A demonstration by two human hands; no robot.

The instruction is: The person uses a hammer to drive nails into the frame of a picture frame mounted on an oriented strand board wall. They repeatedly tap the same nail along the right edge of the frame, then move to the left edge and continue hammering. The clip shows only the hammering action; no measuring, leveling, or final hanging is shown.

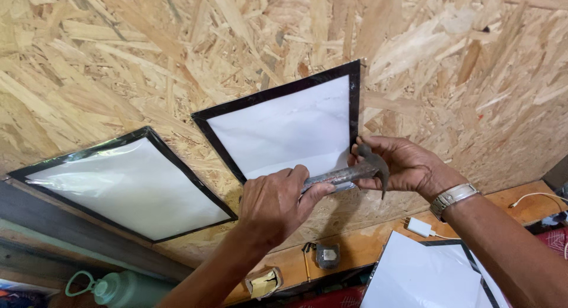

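Against the chipboard wall (118,54), the hammer (349,173) lies across the lower right corner of the black-edged white sheet (290,127). Left hand (275,204) grip is wrapped tight on the handle; right hand (405,166) fingers pinch at the head by the sheet's edge. Steel head looks heavy, handle worn and smooth, so best held low on the shaft. A second sheet (127,187) is mounted left. On the desk (355,249) below: charger (420,227), tape roll (263,282), another sheet (426,272).
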